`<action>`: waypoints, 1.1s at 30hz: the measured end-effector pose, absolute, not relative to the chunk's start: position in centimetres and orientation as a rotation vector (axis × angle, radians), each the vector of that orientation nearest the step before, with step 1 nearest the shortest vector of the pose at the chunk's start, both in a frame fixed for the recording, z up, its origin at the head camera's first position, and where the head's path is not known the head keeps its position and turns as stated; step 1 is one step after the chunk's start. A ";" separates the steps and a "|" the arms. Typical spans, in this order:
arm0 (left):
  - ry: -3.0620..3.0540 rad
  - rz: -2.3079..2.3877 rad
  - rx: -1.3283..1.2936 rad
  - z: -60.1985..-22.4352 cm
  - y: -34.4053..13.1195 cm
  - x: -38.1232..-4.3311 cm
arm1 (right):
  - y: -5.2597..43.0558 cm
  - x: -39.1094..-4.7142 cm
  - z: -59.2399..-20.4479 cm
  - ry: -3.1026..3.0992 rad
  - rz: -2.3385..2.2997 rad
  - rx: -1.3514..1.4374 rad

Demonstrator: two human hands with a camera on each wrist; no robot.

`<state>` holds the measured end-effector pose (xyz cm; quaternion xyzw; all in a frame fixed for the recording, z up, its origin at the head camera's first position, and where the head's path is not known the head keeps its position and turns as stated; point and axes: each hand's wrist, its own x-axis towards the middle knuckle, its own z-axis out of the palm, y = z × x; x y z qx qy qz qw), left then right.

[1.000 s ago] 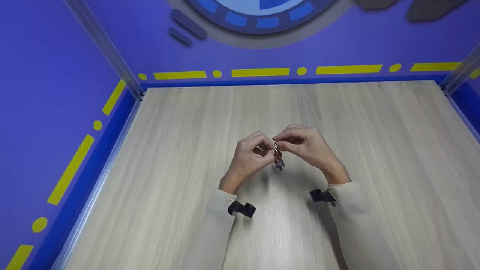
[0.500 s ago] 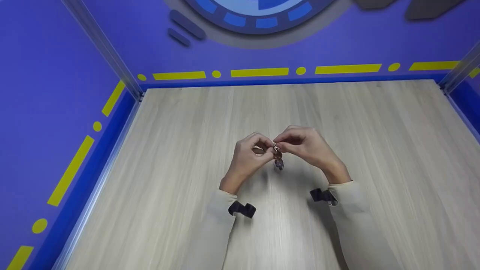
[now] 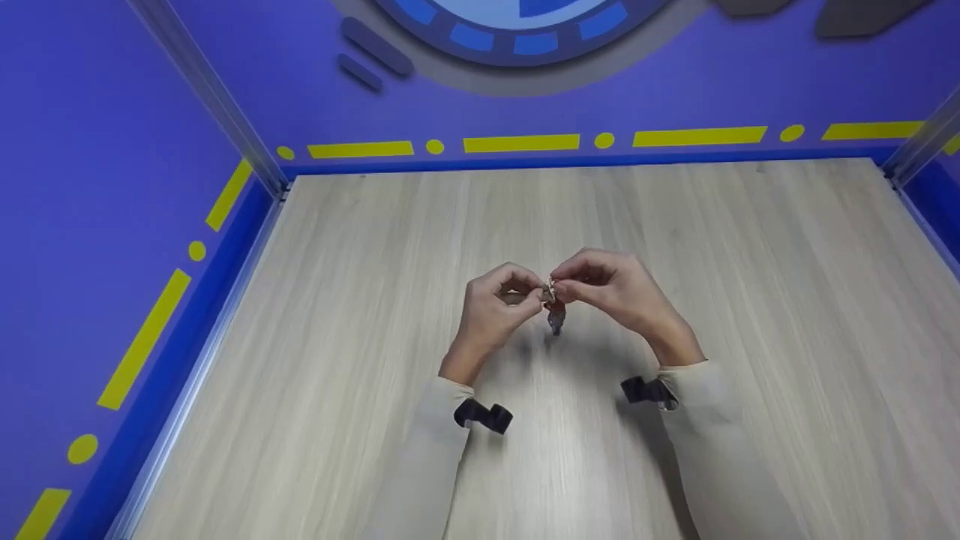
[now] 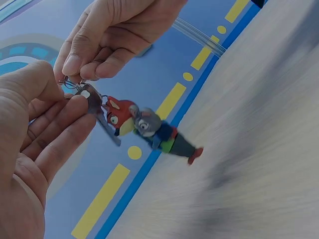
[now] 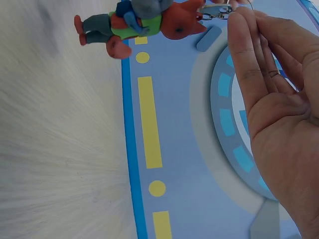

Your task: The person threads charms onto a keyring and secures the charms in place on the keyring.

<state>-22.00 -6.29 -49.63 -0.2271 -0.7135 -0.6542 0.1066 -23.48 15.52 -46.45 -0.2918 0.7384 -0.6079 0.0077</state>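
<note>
Two pinching grips, left hand (image 3: 490,315) and right hand (image 3: 622,294), hold metal fittings (image 5: 216,10); their fox-and-rabbit keychain figurine (image 4: 151,128) hangs just below, over the counter (image 3: 360,300).

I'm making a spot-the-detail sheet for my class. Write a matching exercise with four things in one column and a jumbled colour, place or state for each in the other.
Column one
1. toy figure
2. table
3. wall dashes
4. sleeves

Column two
A. bright yellow
B. cream, on the person's forearms
C. hanging below the left hand and right hand
D. pale, with a wood grain

Right pairs: 1-C, 2-D, 3-A, 4-B
</note>
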 end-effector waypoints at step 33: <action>-2.205 -1.751 -0.712 -49.0 -6.5 -21.9 | 15.5 -23.4 -46.4 2.433 -1.755 -0.941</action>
